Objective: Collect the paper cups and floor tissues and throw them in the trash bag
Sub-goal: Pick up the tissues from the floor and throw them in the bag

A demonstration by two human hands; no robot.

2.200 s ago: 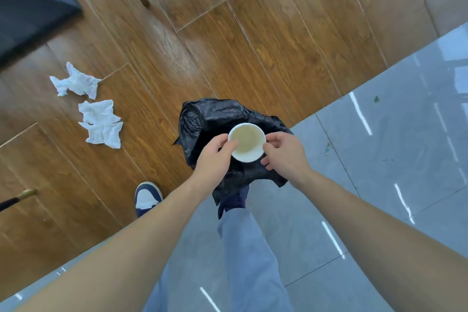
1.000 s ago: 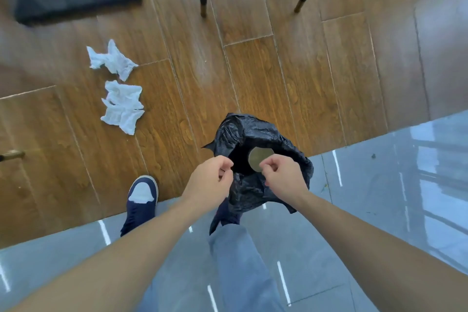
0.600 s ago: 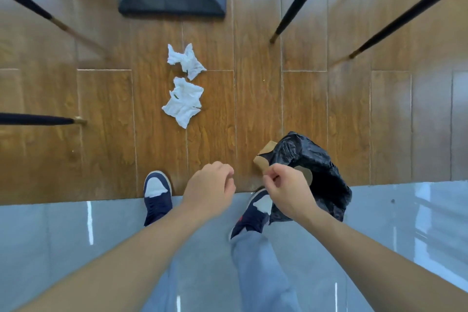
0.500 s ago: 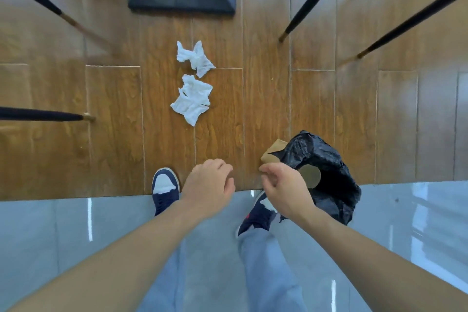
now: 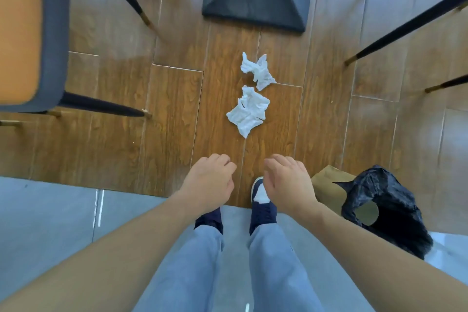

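- Our hands: left hand loosely curled, right hand loosely spread, both holding nothing.
- Two crumpled tissues on wood floor ahead.
- Black trash bag at our right.

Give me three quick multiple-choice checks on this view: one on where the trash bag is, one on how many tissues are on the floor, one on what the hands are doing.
1. The trash bag sits:
A. right of the person's feet
B. under the chair
C. in the left hand

2. White tissues on the wood floor:
A. none
B. two
C. five

3. The hands are:
A. both empty
B. both on a cup
C. lifting the bag

Key: 1 A, the bag stands on the floor beside the right hand. 2 B, a far tissue and a near tissue lie ahead. 3 A, the left hand and the right hand hold nothing.
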